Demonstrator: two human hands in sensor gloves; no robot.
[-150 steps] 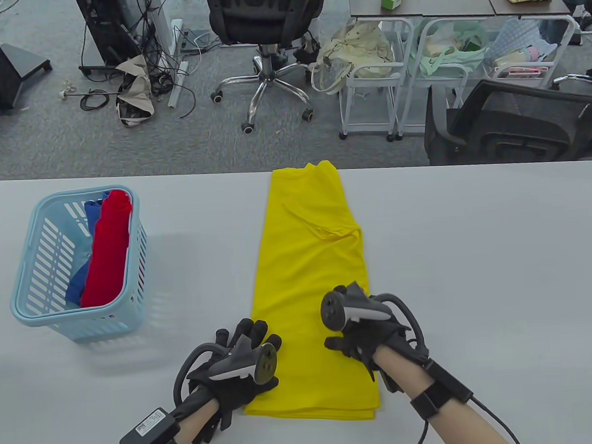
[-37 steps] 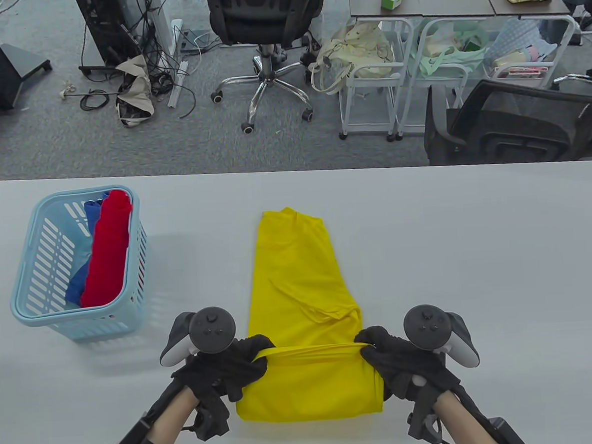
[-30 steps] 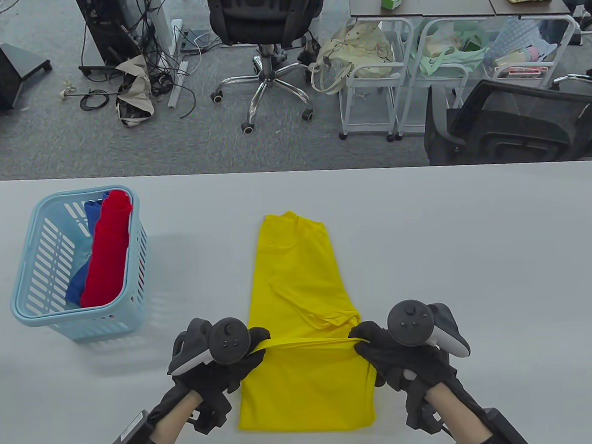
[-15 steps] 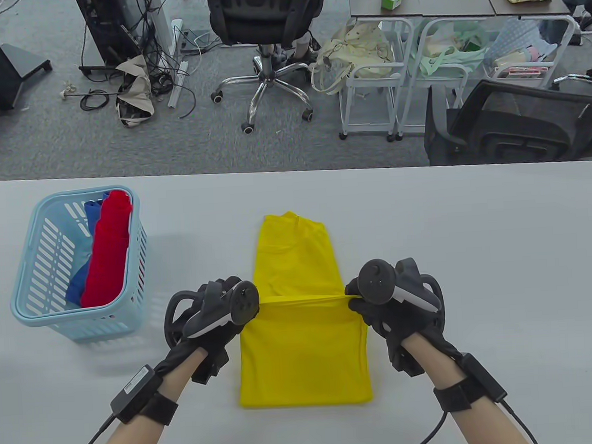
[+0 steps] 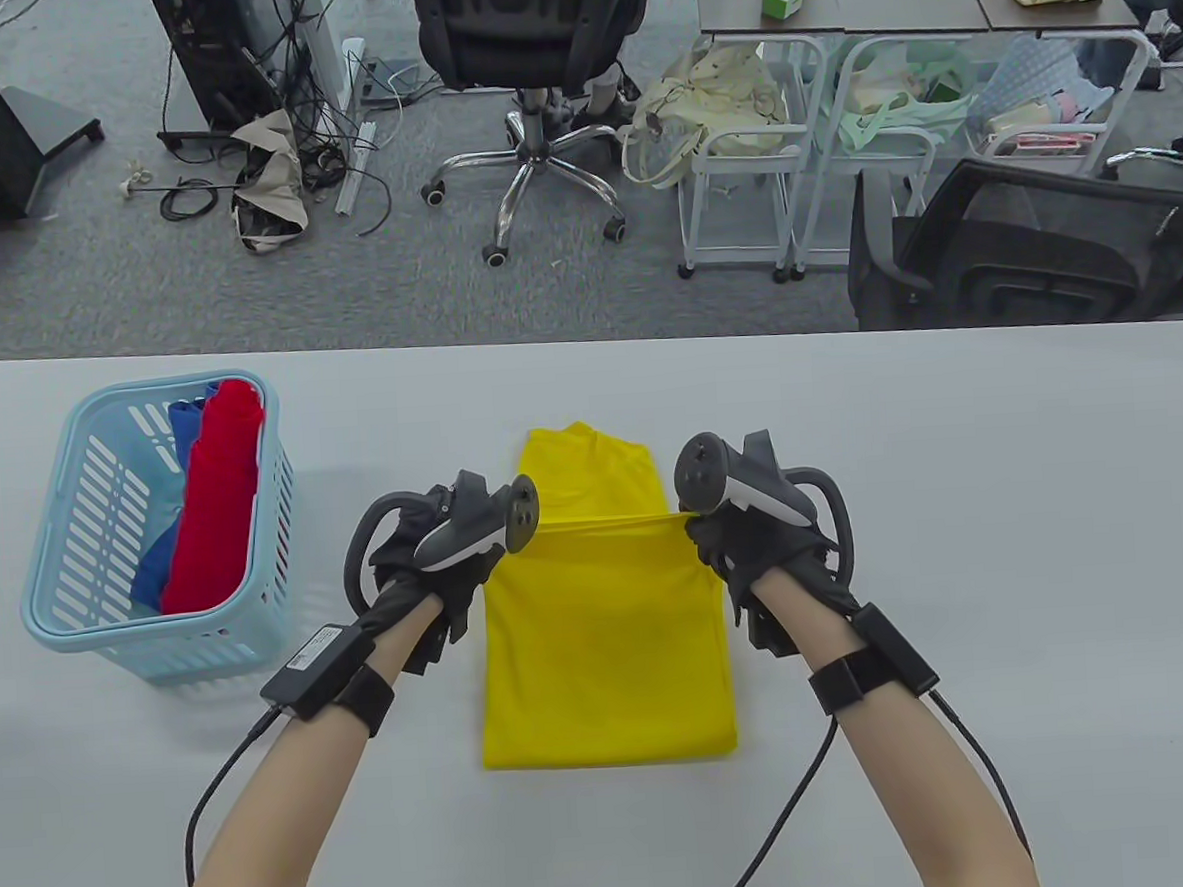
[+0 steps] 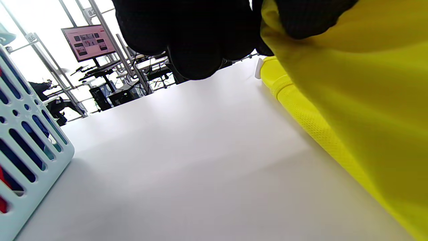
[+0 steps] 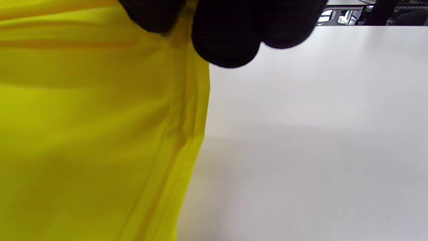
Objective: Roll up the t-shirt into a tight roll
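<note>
Carrying the near hem away over the yellow t-shirt (image 5: pixel 603 623) on the counter (image 5: pixel 956 501), left hand (image 5: pixel 429 574) and right hand (image 5: pixel 758 543) pinch its edge; folded rather than rolled, no tight roll exists yet.

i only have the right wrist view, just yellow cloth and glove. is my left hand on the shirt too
Observer: Yes. In the table view the left hand grips the left end of the lifted edge of the yellow t-shirt, level with the right hand.
Operator: how much shirt is beyond the fold
Observer: A short stretch; the collar end lies flat on the table just past both hands.
Operator: anything near my left side
Observer: A light blue basket stands to the left, apart from the shirt, holding a red roll and a blue one.
</note>
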